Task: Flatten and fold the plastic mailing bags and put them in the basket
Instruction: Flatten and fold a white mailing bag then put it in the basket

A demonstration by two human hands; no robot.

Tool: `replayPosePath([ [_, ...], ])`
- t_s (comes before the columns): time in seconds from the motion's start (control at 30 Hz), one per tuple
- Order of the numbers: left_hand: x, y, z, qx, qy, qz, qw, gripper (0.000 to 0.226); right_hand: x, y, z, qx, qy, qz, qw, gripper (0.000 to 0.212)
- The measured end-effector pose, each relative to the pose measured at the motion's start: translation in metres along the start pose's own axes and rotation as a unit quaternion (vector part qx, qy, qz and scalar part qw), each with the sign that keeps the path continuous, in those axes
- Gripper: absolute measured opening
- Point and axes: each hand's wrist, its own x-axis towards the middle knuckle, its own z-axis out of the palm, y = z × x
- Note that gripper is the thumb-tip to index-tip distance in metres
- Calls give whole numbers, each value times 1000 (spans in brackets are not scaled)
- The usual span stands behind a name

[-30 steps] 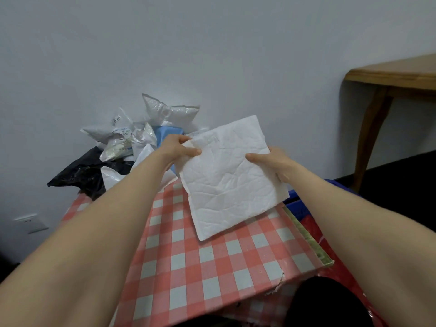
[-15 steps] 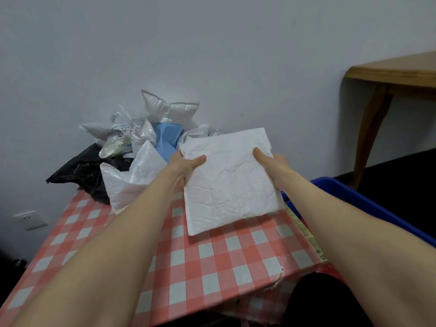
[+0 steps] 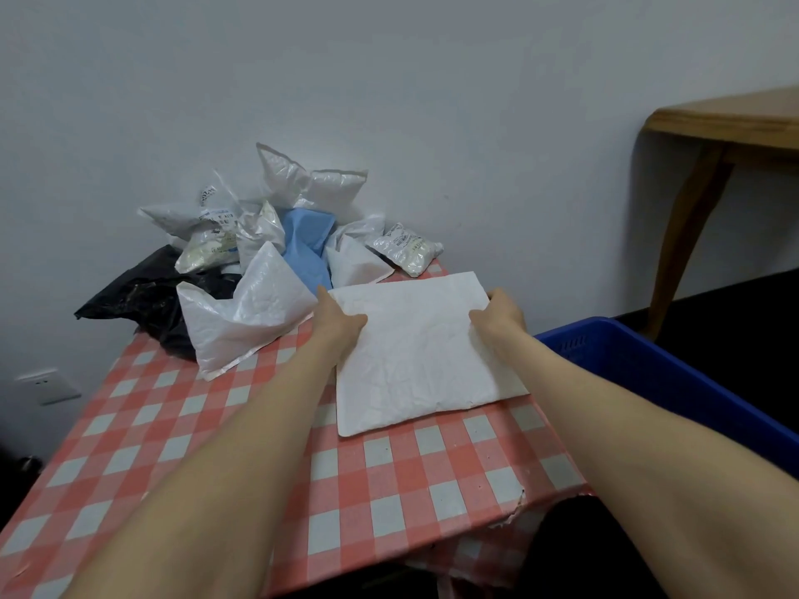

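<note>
Holding it flat

Checked table [image 3: 194,447], blue basket [image 3: 648,361] at its right, pile of bags [image 3: 259,270] at the back. The white bag [image 3: 415,361] lies flat on the table. The left hand [image 3: 341,326] and right hand [image 3: 497,317] pinch its side edges.

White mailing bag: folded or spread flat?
Spread flat: white mailing bag lies as one sheet on the table, no fold visible; left hand and right hand hold its sides.
</note>
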Motion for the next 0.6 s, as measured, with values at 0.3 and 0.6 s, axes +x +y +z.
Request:
replayPosePath([
  [0.3, 5, -10, 9, 311, -91, 70, 943, 84, 12, -8, 6, -208, -118, -107, 965, 86],
  [0.6, 10, -21, 38, 347, -112, 124, 923, 53, 10, -12, 47, -348, -166, -182, 905, 64],
])
